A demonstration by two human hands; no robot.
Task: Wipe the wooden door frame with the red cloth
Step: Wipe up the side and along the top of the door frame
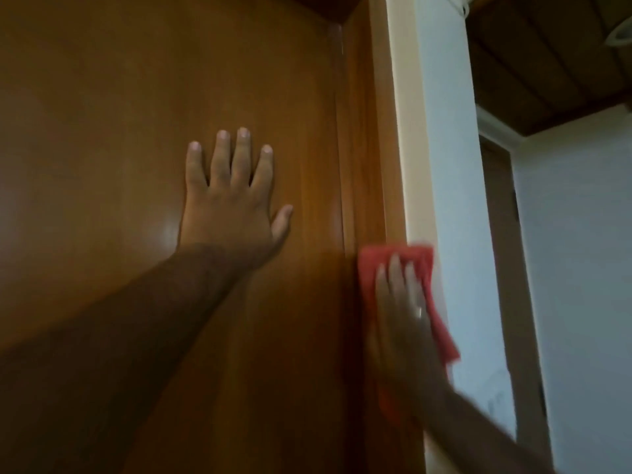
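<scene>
The wooden door frame (371, 138) runs upright right of centre, brown with a pale outer edge. My right hand (402, 316) presses the red cloth (372, 265) flat against the frame at lower right; the hand is blurred and wears a ring. The cloth sticks out above my fingers and hangs below to the right. My left hand (232, 203) lies flat on the brown wooden door (119, 114) with fingers spread, holding nothing, a short way left of the frame.
A white wall (451, 165) stands just right of the frame. Beyond it is a wooden plank ceiling (547, 63) and another doorway (502, 234) in a pale wall. The frame's top corner (342, 18) is at the upper edge.
</scene>
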